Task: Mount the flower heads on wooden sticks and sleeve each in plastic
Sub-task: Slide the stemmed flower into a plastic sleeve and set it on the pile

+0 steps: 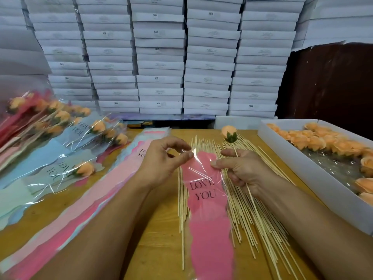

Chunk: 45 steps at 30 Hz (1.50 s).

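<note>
A pink plastic sleeve (207, 201) printed "LOVE YOU" lies over the pile of wooden sticks (260, 217) at the table's middle. My left hand (161, 160) pinches its upper left edge between thumb and forefinger. My right hand (240, 168) grips a stick topped by an orange flower head (229, 133), which points away from me, and its thumb presses the sleeve's upper right edge. The stick's lower end sticks out below my right palm.
A white tray (298, 164) at the right holds several loose orange flower heads (331, 143). Flat unused sleeves (96, 195) lie fanned at the left, with finished sleeved flowers (66, 126) piled beyond them. Stacked white boxes (161, 57) wall off the back.
</note>
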{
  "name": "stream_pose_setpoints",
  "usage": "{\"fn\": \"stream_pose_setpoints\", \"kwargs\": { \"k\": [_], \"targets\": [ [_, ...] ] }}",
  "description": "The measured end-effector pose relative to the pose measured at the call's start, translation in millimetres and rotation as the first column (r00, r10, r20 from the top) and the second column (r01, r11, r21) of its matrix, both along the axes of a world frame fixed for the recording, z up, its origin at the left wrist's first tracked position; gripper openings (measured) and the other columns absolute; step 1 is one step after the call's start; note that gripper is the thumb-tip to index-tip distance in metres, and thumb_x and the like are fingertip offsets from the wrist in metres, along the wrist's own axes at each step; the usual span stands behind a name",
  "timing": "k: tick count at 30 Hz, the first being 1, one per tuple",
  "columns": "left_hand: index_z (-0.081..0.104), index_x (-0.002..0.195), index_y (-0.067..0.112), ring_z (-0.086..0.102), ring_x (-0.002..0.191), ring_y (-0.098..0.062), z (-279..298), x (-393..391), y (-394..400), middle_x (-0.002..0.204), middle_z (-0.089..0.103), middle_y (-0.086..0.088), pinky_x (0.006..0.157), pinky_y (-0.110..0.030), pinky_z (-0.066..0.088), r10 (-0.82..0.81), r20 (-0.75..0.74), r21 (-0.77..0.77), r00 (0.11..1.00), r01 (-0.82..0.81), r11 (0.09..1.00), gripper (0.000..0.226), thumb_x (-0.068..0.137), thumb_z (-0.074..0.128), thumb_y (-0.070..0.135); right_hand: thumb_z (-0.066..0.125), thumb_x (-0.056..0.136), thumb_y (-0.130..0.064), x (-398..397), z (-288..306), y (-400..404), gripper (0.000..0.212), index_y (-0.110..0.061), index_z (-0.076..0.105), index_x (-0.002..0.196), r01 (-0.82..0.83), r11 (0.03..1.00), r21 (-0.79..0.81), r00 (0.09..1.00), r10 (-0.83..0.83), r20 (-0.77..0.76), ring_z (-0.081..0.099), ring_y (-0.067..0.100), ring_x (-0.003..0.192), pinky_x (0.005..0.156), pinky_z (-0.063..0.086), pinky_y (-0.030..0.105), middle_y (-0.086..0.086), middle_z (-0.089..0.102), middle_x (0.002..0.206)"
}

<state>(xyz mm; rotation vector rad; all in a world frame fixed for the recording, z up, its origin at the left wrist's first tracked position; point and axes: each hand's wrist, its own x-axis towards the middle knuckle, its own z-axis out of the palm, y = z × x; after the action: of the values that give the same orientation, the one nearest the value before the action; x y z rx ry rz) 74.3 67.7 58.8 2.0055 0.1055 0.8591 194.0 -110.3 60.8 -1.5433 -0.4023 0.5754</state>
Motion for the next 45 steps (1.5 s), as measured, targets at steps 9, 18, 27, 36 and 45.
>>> {"fn": "stream_pose_setpoints", "kwargs": {
  "k": [9,18,27,36,45],
  "targets": [
    [0.072,0.107,0.013,0.051,0.069,-0.007,-2,2,1,0.077,0.059,0.005,0.069,-0.023,0.048,0.058,-0.101,-0.018,0.993,-0.061,0.998,0.027,0.082,0.078,0.005,0.086,0.071,-0.001,-3,1,-2,0.050,-0.012,0.060,0.113,-0.015,1.000,-0.019,0.999,0.015,0.031,0.035,0.007,0.030,0.030,0.025,0.018,0.002,0.067,0.054],
    [0.073,0.096,0.013,0.052,0.066,-0.011,-5,4,2,0.078,0.063,-0.003,0.065,-0.028,0.049,0.133,-0.150,0.053,0.980,-0.127,0.991,0.019,0.080,0.081,0.006,0.086,0.072,0.001,-5,1,-1,0.042,-0.010,0.063,0.105,0.018,1.000,-0.011,0.997,-0.017,0.073,0.035,0.007,0.030,0.030,0.026,0.018,0.007,0.072,0.066],
    [0.074,0.093,0.012,0.051,0.073,-0.010,-4,6,-5,0.087,0.068,-0.001,0.067,-0.020,0.046,0.112,-0.126,0.022,0.986,-0.110,0.994,0.014,0.082,0.080,0.015,0.085,0.072,0.003,-9,1,0,0.039,-0.010,0.067,0.103,0.011,1.000,-0.019,0.993,-0.009,0.115,0.036,0.007,0.031,0.031,0.027,0.018,0.013,0.071,0.080],
    [0.072,0.086,0.006,0.060,0.096,-0.032,-4,7,-5,0.096,0.068,-0.006,0.084,-0.056,0.050,0.059,-0.068,0.034,0.996,-0.056,0.998,0.007,0.084,0.078,0.009,0.082,0.078,0.002,-6,-4,4,0.024,-0.004,0.070,0.097,0.003,0.999,-0.047,0.995,0.001,0.097,0.039,0.006,0.030,0.030,0.028,0.018,0.007,0.072,0.068],
    [0.062,0.090,0.010,0.070,0.072,-0.021,-4,2,5,0.073,0.071,-0.011,0.064,-0.025,0.054,-0.259,0.004,-0.241,0.966,0.252,0.937,0.009,0.096,0.060,0.003,0.082,0.079,-0.007,-4,-4,2,0.026,-0.001,0.066,0.098,-0.161,0.986,-0.052,0.987,0.159,-0.037,0.037,0.006,0.030,0.027,0.024,0.016,0.003,0.065,0.055]
  ]
}}
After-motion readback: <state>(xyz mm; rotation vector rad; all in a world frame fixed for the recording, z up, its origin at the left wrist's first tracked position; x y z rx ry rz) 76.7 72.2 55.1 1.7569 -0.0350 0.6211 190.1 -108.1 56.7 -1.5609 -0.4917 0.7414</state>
